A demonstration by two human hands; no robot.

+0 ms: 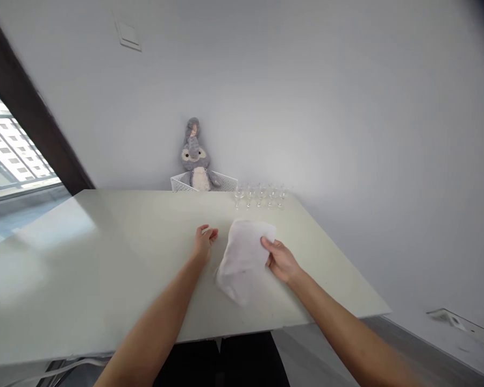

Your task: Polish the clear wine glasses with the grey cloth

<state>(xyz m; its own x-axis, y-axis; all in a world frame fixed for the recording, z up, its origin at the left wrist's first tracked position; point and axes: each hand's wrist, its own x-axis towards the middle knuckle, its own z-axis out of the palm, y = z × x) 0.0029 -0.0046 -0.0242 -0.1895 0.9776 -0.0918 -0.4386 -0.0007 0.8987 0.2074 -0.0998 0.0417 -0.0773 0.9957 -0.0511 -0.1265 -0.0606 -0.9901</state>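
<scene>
1. White cloth, spread out and somewhat creased, is held up by its right side over the near middle of the white table. Its lower end is blurred, so I cannot tell whether it touches the tabletop.
2. Right hand, at the cloth's 3 o'clock, pinches that edge with the thumb on top and the fingers underneath.
3. Left hand, between 9 and 10 o'clock from the cloth, is loosely opened, its fingers half bent, just beside the cloth but apart from it.
4. Clear stemmed glasses, at least five, stand upright in a row between 12 and 1 o'clock from the cloth, near the table's far edge.
5. Grey plush toy, at 11 o'clock, sits upright in a white basket against the wall.
6. Light switch, farther out at 11 o'clock, is on the same wall.
</scene>
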